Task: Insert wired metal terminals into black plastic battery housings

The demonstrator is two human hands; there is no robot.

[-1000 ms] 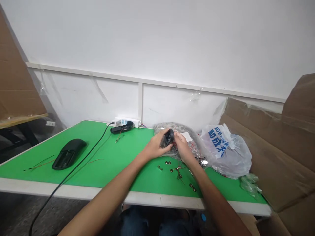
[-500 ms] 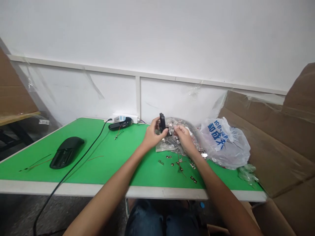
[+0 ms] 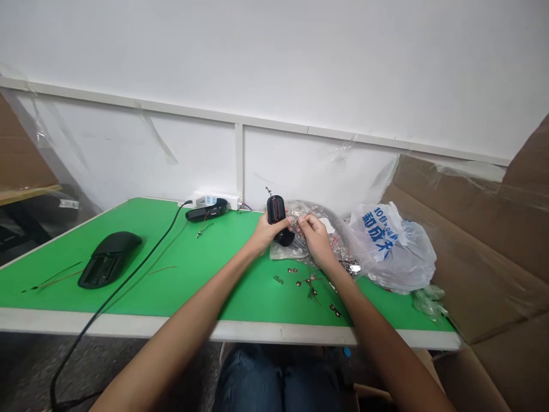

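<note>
My left hand point(image 3: 266, 233) is closed around a black plastic battery housing point(image 3: 275, 209), tilted up above the table. A red wire runs along its inside, and a small metal tip pokes out of its top. Close to the housing, my right hand point(image 3: 314, 233) pinches a small metal contact piece point(image 3: 295, 220) that seems to carry a thin red wire. Behind both hands lies a clear plastic bag point(image 3: 300, 207) of shiny metal parts. Several loose metal contacts point(image 3: 311, 283) are scattered on the green tabletop point(image 3: 240, 297) below my hands.
Another black housing point(image 3: 110, 258) lies at the left, near a black cable point(image 3: 141, 260) that crosses the table edge. At the back, a third black piece point(image 3: 207, 210) rests by a white power strip point(image 3: 214, 199). A white plastic bag point(image 3: 397, 257) and cardboard point(image 3: 454, 229) stand at the right.
The housing in my left hand has turned, so its inside with the red wire now shows. My right hand has shifted slightly left, closer to it. The view has moved slightly.
</note>
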